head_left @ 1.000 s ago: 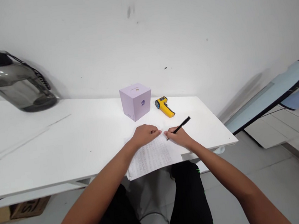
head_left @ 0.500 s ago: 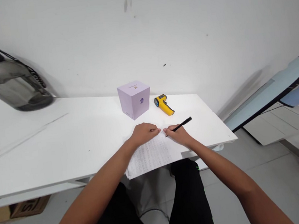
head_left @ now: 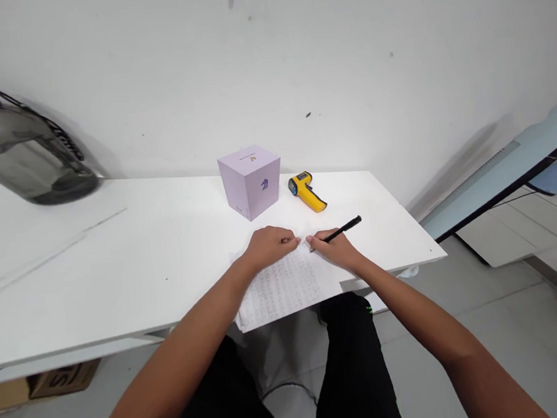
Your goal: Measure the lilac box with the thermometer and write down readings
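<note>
Some paper (head_left: 278, 291) overhangs the near table edge (head_left: 73, 348)

On the head view I see the right hand (head_left: 335, 251) gripping a black pen (head_left: 345, 227), the left hand (head_left: 270, 245) resting on written-on paper (head_left: 280, 289); lilac box (head_left: 262, 189), yellow pistol-shaped device (head_left: 310, 196) beyond, on the counter (head_left: 162, 249).

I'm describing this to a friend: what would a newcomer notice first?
Likely the lilac box near the wall, with the yellow gun-shaped device on its right. The big smoky bottle at far left stands out. Nearer, the right grip holds a black pen over a marked sheet.
</note>
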Motion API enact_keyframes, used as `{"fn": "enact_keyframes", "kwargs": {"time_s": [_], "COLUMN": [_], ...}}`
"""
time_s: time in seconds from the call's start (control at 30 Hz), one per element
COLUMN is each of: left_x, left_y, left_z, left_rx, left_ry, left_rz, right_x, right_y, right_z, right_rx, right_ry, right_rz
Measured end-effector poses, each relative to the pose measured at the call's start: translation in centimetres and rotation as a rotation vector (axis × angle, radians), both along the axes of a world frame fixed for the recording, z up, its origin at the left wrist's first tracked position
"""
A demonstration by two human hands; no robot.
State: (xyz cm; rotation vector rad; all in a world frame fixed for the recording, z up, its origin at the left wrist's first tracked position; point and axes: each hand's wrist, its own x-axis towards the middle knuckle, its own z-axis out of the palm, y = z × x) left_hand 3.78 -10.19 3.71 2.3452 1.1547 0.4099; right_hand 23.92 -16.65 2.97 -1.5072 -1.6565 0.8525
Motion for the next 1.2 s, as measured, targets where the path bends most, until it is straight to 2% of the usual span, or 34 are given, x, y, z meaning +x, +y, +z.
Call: {"fn": "enact_keyframes", "kwargs": {"time_s": [0.23, 0.67, 1.2], "left_x": [0.0, 0.01, 0.07], "left_y": [-0.12, -0.04, -0.11], "left_z": [0.32, 0.23, 0.5], "left_rx": [-0.011, -0.013, -0.023], "left_ry": [0.023, 0.03, 0.031], "left_rz": [0.007, 0.001, -0.002], "right_x": [-0.1, -0.05, -0.06], "right_y": [-0.1, 0.0, -0.16], "right_z": [0.26, 0.06, 0.48], "right_rx": [0.033, 0.013, -0.019], "right_ry": [-0.036, -0.024, -0.021], "right_rz": [0.023, -0.014, 0.018]}}
